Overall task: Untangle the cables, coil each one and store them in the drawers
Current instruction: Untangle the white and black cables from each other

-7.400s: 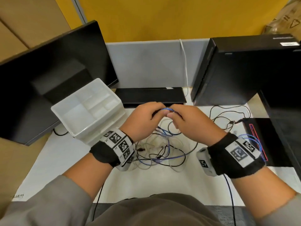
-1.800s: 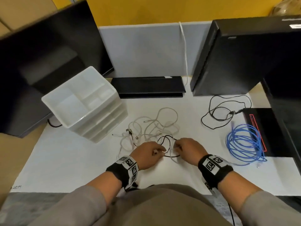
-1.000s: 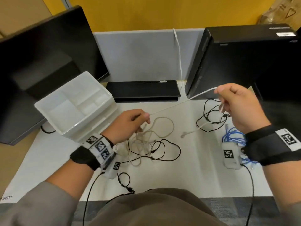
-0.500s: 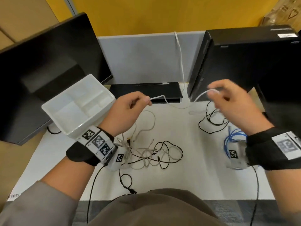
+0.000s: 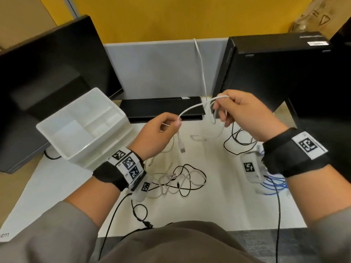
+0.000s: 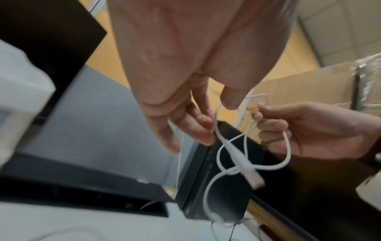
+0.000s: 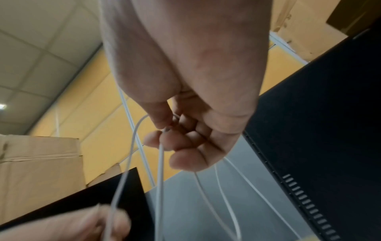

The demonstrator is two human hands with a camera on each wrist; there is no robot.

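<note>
A thin white cable [image 5: 193, 107] runs through the air between both hands above the desk. My left hand [image 5: 161, 130] pinches it near one end, and its plug [image 5: 182, 149] dangles below. My right hand [image 5: 233, 111] holds a few loops of the same cable [image 6: 286, 146] [image 7: 158, 163] in curled fingers. On the white desk mat [image 5: 57, 183] below lies a tangle of black and pale cables [image 5: 180, 177]. A coiled blue cable [image 5: 275, 183] lies at the right, partly hidden by my right wrist. The white drawer unit [image 5: 83, 126] stands at the left, drawers shut.
A black monitor [image 5: 47, 82] stands behind the drawer unit. A black computer tower [image 5: 275, 73] stands at the back right, a flat black device [image 5: 163, 107] at the back middle. A separate black cable [image 5: 239, 141] lies loose near the tower. A grey partition [image 5: 161, 69] closes the desk's back.
The blue cable has been set down coiled at the right. Both hands have since lifted a white cable out of the tangle, and the right hand has gathered loops of it while the hands moved closer.
</note>
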